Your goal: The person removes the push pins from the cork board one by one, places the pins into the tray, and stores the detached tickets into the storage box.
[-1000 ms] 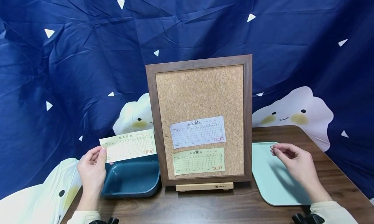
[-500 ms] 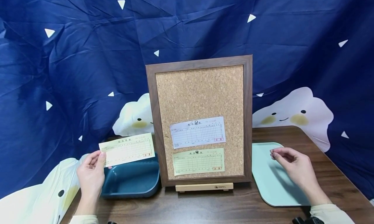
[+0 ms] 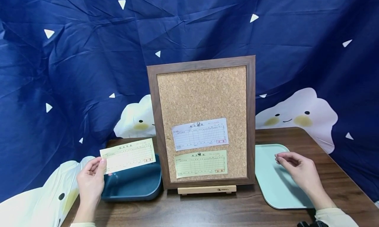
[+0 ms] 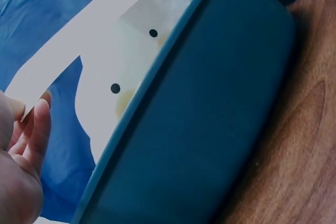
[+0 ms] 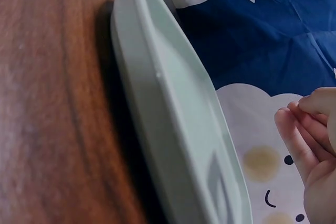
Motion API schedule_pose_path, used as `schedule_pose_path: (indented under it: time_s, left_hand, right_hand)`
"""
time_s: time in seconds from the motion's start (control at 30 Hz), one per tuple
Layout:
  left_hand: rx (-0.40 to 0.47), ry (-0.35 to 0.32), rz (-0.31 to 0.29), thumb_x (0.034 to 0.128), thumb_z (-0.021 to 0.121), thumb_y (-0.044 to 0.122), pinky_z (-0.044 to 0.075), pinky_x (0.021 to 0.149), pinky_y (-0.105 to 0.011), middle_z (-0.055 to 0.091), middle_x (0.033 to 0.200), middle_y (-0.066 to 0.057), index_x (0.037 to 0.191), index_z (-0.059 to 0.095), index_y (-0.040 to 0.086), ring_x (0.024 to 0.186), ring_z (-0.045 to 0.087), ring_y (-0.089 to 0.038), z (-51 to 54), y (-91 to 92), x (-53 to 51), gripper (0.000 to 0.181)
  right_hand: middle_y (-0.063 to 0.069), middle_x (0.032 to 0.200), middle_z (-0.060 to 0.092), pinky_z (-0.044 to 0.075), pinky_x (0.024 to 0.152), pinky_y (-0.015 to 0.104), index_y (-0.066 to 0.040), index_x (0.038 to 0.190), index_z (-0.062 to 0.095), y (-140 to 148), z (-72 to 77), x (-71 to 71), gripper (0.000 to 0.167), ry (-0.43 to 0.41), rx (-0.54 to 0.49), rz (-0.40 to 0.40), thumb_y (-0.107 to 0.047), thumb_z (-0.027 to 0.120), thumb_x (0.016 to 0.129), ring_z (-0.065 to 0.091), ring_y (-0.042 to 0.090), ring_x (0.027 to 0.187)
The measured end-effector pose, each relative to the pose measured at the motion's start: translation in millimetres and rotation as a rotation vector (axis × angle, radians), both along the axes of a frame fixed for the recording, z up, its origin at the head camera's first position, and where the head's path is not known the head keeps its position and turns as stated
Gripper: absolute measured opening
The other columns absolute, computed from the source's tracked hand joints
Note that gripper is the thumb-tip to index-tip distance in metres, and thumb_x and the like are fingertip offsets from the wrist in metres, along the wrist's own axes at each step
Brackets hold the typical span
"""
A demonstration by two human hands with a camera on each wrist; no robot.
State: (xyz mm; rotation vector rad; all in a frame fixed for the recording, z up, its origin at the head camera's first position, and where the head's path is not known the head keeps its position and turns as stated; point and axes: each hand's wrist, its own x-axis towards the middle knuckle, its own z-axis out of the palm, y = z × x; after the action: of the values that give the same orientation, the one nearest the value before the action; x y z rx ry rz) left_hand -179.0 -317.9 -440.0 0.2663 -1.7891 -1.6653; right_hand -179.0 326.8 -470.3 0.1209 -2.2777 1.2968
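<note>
In the head view my left hand (image 3: 90, 181) pinches a pale yellow printed receipt slip (image 3: 128, 156) by its left end, above a dark blue bin (image 3: 133, 197). My right hand (image 3: 302, 172) hovers over a light green tray (image 3: 266, 184). Its thumb and fingertips meet on a tiny thing that looks like a push pin, mostly hidden; the right wrist view shows only the fingers. Between the hands stands a framed cork board (image 3: 204, 92). A bluish-white slip (image 3: 201, 135) and, below it, a yellow-green slip (image 3: 201, 164) hang there, each under a push pin.
The board's brown frame (image 3: 251, 121) stands on a light wooden rest (image 3: 207, 189) on the dark wood table (image 3: 213, 210). Blue cloth (image 3: 88, 56) with clouds and triangles hangs close behind. The bin stands left of the board, the tray right.
My left hand has lowered slightly with the slip, which now sits closer over the blue bin. The right hand has sunk a little over the tray. The slips on the board stay put.
</note>
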Motion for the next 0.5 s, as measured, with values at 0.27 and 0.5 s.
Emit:
schedule_pose_path:
  time_s: [0.27,0.5]
  left_hand:
    - [-0.157,-0.106,0.047,0.1026,0.071,0.003,0.055,0.058,-0.011,0.071,0.084,0.025,0.114,0.073,-0.008,0.068,0.066,0.009,-7.4,-3.2,0.5,0.016]
    - [-0.264,-0.144,0.080,0.1036,0.071,0.007,0.050,0.069,-0.004,0.071,0.084,0.023,0.116,0.075,-0.010,0.075,0.062,0.015,-13.2,-4.9,2.2,0.021]
  right_hand:
    - [-0.042,0.091,0.068,0.051,0.071,0.002,0.012,0.107,0.076,6,-6.7,2.0,0.013,-0.041,0.042,-0.018,0.005,0.076,0.096,0.065,-0.023,0.082]
    - [-0.039,0.091,0.070,0.050,0.071,0.003,0.008,0.107,0.078,12,-13.3,3.4,0.014,-0.066,0.071,-0.021,0.002,0.079,0.095,0.065,-0.023,0.083]
